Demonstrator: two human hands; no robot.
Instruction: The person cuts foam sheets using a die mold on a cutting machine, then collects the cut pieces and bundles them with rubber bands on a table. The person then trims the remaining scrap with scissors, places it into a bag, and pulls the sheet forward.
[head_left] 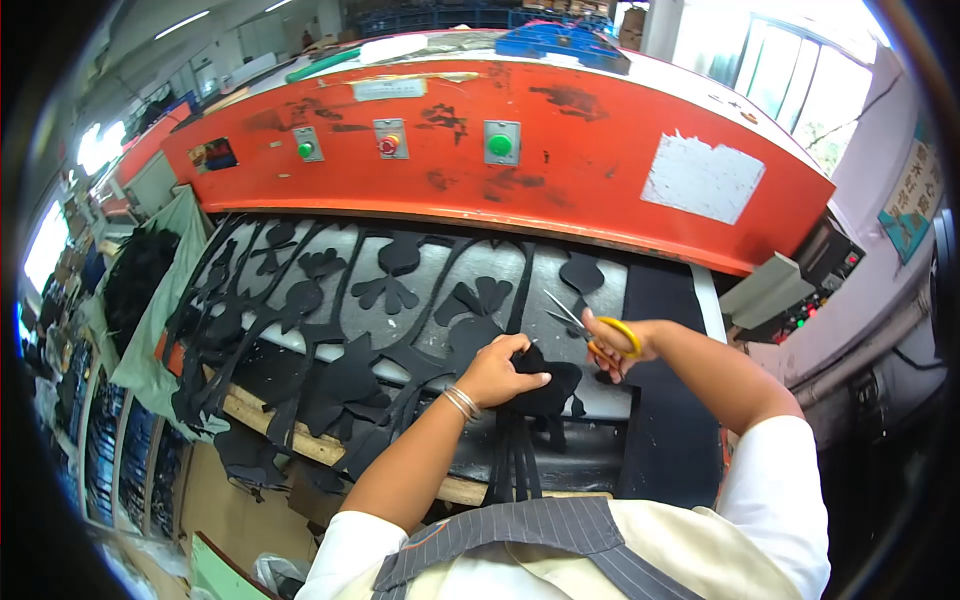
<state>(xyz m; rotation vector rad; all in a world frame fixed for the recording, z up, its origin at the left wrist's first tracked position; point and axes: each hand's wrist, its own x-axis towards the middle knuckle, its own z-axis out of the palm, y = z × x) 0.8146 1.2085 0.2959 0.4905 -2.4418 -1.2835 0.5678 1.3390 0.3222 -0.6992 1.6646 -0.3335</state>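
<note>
My left hand [500, 372] is closed on a bunch of black fabric [545, 388], its thumb pressed over the top, and dark strips hang below it. In my right hand [612, 350] is a pair of scissors [627, 338] with yellow handles. The scissor blades are spread and point up and to the left, apart from the bunched fabric. Beneath both hands, cut black fabric shapes [385, 290] and narrow connecting strips lie on a grey metal bed [420, 330]. A small dark scrap shows just under my right hand.
Behind the bed stands an orange machine front [590, 120] with green buttons [500, 145] and a red button [388, 145]. A black sheet [665, 400] covers the bed's right side. Green cloth [160, 330] and a dark heap [145, 275] are at left.
</note>
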